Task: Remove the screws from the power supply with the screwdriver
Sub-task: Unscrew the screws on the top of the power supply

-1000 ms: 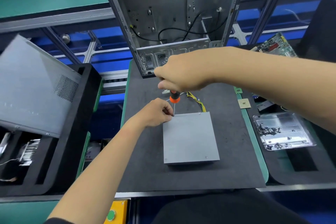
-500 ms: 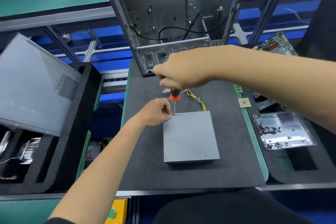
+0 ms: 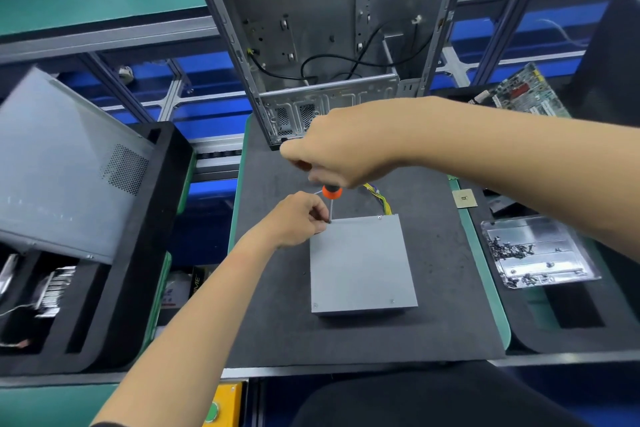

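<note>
At centre frame, your right hand [image 3: 341, 149] clenches the screwdriver [image 3: 331, 197] upright over the power supply [image 3: 360, 263]'s upper-left corner, while left-hand fingers [image 3: 317, 215] pinch beside the tip. Keep the shaft vertical and press firmly, so it shouldn't slip.

Legible text is scarce. Dark packet [image 3: 180, 289] in gap below bench edge, near left, beside black foam tray [image 3: 145, 253]: white letters ending "ME" run vertically, rest cut off; red-and-white print below it too small to read. Barcode-like stripes on part [image 3: 57, 288] inside that tray, no digits legible. Circuit board [image 3: 519, 94], far right: markings too blurred to read.
</note>
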Tool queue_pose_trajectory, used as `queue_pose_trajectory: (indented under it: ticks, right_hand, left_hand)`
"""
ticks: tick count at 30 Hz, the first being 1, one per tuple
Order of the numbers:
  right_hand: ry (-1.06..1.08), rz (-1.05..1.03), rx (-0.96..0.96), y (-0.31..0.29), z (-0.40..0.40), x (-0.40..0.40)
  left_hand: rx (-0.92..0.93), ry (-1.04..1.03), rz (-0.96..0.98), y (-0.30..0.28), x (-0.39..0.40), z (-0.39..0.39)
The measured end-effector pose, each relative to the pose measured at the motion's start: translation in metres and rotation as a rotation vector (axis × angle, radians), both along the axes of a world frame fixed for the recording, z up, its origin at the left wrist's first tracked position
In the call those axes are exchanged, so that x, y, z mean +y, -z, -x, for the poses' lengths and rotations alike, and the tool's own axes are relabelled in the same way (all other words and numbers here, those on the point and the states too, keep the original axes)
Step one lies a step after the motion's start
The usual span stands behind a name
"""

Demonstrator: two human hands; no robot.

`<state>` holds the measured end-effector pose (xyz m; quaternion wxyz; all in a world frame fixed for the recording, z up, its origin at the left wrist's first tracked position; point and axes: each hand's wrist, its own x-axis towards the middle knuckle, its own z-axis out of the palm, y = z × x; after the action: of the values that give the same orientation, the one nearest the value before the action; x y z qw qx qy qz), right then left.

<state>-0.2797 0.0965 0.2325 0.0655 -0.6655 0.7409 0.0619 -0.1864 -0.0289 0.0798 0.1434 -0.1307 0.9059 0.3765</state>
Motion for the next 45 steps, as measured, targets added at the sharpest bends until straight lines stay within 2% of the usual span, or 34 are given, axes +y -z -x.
queue_pose_trajectory:
  ticks: [4,8,13,16,20,22,26,29,32,35,38,40,45]
  right_hand:
    - [-0.060,-0.100,-0.265,-0.012,0.007,0.001]
    - [-0.057,-0.077,-0.237,-0.009,0.004,0.003]
    - [0.079,-0.070,-0.135,0.001,0.005,0.000]
    - [0.026,-0.020,-0.207,-0.004,0.007,0.001]
    - [0.003,-0.078,-0.385,-0.011,0.009,0.004]
    - [0.023,-0.055,-0.315,-0.007,0.009,0.003]
    - [0.162,0.021,-0.024,0.001,0.010,-0.003]
    - [0.028,0.031,-0.192,0.000,0.011,-0.005]
    - [-0.013,-0.038,-0.332,-0.009,0.012,-0.003]
    - [0.022,-0.025,-0.308,-0.006,0.009,-0.002]
    - [0.139,-0.006,-0.136,-0.002,0.009,-0.004]
    - [0.137,0.022,-0.052,0.003,0.011,-0.006]
    - [-0.004,-0.080,-0.255,-0.006,0.011,-0.004]
  left_hand:
    - [0.003,-0.001,-0.015,0.000,0.000,0.001]
    - [-0.012,0.007,-0.031,0.000,-0.001,0.002]
    - [-0.098,0.055,-0.022,-0.003,-0.001,0.008]
    - [-0.108,0.060,0.001,-0.002,-0.001,0.008]
    - [-0.097,0.043,-0.001,0.001,-0.002,0.004]
    - [-0.073,0.020,-0.029,0.002,-0.002,0.000]
    - [0.007,-0.061,-0.151,0.002,-0.003,-0.005]
    - [0.047,-0.046,-0.145,0.001,-0.003,-0.006]
    - [0.071,-0.021,-0.143,0.001,-0.004,-0.006]
    - [0.077,-0.011,-0.151,0.002,-0.005,-0.005]
    - [0.072,-0.026,-0.143,0.001,-0.006,-0.005]
    - [0.070,-0.035,-0.133,0.001,-0.006,-0.006]
    - [0.080,-0.046,-0.138,0.002,-0.005,-0.010]
